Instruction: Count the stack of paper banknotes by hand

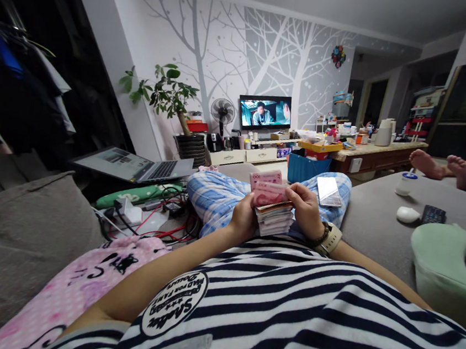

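A thick stack of banknotes (273, 220) is held in front of my striped shirt, above my lap. Pink notes (267, 193) stand up at its far side, and pale note edges show below them. My left hand (244, 218) grips the stack from the left, its thumb along the side. With fingers and thumb, my right hand (305, 207) pinches the upper right edge of a pink note. The fingers behind the stack are hidden. A phone (329, 192) lies on my right knee, just beyond my right hand.
An open laptop (137, 167) sits at left above tangled cables (170, 218). On the grey sofa at right are a white mouse (407, 215), a lidded cup (405, 184) and a green neck pillow (448, 264). Another person's bare feet (442, 166) rest farther back.
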### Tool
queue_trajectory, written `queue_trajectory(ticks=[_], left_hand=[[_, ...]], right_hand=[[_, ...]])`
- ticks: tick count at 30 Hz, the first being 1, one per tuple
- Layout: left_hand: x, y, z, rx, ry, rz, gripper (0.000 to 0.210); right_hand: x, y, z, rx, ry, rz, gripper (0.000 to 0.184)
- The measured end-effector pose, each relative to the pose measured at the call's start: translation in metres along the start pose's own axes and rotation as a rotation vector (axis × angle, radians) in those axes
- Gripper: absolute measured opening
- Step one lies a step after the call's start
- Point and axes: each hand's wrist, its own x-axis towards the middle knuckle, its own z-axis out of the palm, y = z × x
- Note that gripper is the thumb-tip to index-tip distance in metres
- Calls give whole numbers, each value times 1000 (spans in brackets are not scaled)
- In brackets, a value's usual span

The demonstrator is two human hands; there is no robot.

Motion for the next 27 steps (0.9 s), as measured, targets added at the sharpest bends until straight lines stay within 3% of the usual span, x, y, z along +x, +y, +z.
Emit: queue_trajectory(ticks=[16, 23, 27], left_hand=[[4, -3, -5, -32, 15, -19, 38], [1, -2, -11, 76, -3, -9, 24], [1, -1, -11, 109, -40, 55, 26]], right_hand=[[-1, 2, 0, 70, -23, 4, 44], [3, 2, 1, 13, 80, 37, 41], [5, 3, 0, 12, 77, 54, 39]])
